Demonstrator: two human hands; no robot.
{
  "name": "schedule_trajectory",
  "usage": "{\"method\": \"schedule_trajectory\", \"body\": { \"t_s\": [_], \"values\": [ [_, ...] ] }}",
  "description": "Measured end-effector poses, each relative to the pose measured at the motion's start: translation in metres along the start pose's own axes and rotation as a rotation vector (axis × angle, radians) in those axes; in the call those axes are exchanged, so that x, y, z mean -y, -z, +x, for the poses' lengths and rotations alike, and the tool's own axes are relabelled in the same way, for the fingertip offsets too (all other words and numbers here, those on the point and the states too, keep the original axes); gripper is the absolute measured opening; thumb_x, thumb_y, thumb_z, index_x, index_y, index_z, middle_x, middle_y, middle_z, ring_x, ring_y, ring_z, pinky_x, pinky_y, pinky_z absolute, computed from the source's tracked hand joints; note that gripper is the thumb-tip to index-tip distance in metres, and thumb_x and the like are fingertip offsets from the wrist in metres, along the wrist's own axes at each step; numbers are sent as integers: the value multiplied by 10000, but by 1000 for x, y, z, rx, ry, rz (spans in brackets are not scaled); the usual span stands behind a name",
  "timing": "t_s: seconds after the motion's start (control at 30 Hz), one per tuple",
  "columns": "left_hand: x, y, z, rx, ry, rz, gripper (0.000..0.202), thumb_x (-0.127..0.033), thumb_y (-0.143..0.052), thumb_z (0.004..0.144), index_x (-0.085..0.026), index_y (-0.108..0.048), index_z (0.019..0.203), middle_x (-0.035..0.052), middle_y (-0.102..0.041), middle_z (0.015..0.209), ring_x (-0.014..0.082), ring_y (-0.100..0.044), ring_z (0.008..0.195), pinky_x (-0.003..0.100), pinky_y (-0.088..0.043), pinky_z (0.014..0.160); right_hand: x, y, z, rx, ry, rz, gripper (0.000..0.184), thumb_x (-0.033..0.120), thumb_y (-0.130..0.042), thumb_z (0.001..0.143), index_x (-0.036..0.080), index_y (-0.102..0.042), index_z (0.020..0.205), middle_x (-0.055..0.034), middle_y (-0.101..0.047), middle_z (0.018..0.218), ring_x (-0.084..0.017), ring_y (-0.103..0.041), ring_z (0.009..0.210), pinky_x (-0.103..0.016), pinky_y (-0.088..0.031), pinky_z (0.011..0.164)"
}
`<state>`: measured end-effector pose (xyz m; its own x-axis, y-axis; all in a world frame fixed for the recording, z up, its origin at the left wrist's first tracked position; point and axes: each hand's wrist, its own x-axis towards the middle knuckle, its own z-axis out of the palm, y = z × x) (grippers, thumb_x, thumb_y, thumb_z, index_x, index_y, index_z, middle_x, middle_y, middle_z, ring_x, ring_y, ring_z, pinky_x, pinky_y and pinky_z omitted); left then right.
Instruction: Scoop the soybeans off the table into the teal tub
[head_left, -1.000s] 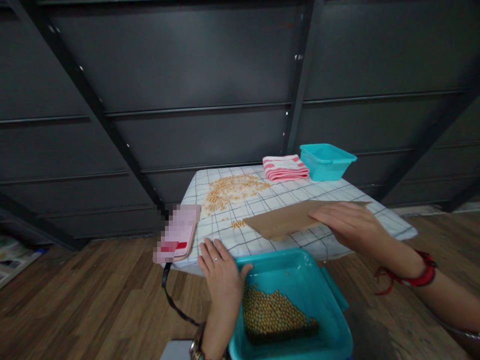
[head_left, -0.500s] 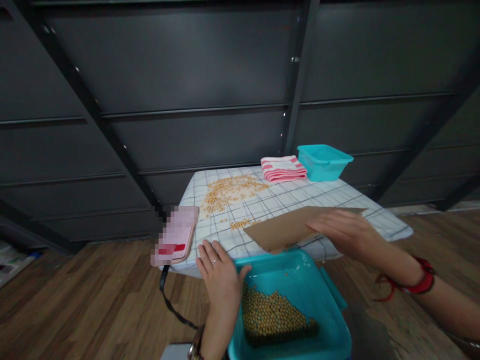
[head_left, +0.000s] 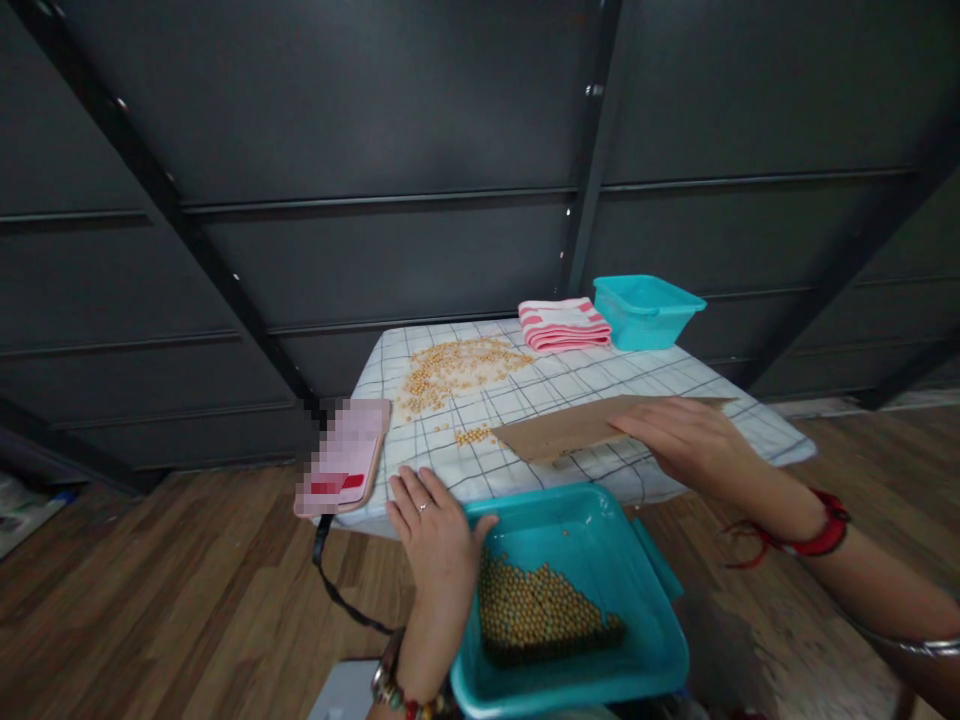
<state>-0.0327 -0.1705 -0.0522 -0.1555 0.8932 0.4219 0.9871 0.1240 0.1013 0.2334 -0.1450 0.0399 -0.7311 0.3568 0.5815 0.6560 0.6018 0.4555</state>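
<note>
My right hand grips a piece of brown cardboard, tilted over the near part of the checked cloth. Flat at the table's front edge lies my left hand, fingers outstretched, its thumb at the rim of a teal basin. That basin is just below the table edge and holds a heap of yellow soybeans. More soybeans are spread across the back left of the cloth. A small cluster of soybeans sits by the cardboard's left tip.
A phone with a pink cover lies at the table's left edge, a black strap hanging below it. At the back are a folded pink-striped towel and a smaller teal container. A dark panelled wall stands behind the table.
The cardboard has lifted slightly away from the basin's rim, back over the cloth. My left hand keeps its place at the table edge. The whole view has shifted a little.
</note>
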Motion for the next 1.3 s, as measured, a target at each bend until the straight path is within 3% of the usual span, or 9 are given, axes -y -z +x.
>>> {"method": "schedule_trajectory", "body": {
  "t_s": [0.27, 0.5, 0.73, 0.97, 1.13, 1.3],
  "values": [
    [1, -4, -1, 10, -2, -19, 923, -478, -692, 586, 99, -367, 1229, 386, -370, 1299, 466, -320, 1243, 605, -291, 982, 8, 13, -3, -7, -3, 130, 324, 15, -359, 822, 198, -534, 1024, -25, -679, 842, -135, -616, 748, -272, -480, 661],
    [3, -4, -2, 31, -3, -60, 890, -472, -651, 630, 83, -341, 1253, 381, -348, 1319, 458, -267, 1276, 606, -262, 1002, -1, 3, 2, -33, -68, 66, 347, 9, -397, 792, 193, -551, 1042, -41, -682, 876, -154, -631, 789, -288, -495, 675],
    [1, -1, 0, 57, 19, -75, 885, -437, -656, 636, 96, -323, 1260, 392, -326, 1326, 459, -245, 1285, 615, -247, 1005, 7, -3, 8, 25, -75, 98, 347, 27, -387, 806, 210, -579, 1030, -29, -680, 892, -153, -623, 826, -293, -487, 711],
    [0, 3, 1, 67, 35, -90, 855, -414, -668, 630, 87, -352, 1247, 372, -340, 1331, 448, -270, 1278, 604, -250, 1009, 9, 9, 11, 22, 18, 149, 271, 37, -380, 835, 188, -566, 960, -23, -674, 816, -135, -613, 760, -264, -486, 674],
    [-1, 0, 0, 55, 37, -107, 869, -423, -641, 654, 73, -299, 1280, 378, -328, 1334, 451, -228, 1295, 626, -238, 1002, -2, 12, 9, 64, -63, 101, 363, 5, -383, 783, 202, -550, 1038, -32, -673, 869, -157, -614, 777, -297, -480, 677],
    [-3, 3, 1, 125, 42, -89, 939, -465, -664, 616, 112, -298, 1259, 402, -295, 1335, 475, -234, 1280, 618, -221, 1010, -2, 8, 14, 108, -58, 49, 362, -2, -399, 751, 174, -577, 1013, -42, -674, 836, -176, -613, 755, -303, -471, 657]
  ]
}}
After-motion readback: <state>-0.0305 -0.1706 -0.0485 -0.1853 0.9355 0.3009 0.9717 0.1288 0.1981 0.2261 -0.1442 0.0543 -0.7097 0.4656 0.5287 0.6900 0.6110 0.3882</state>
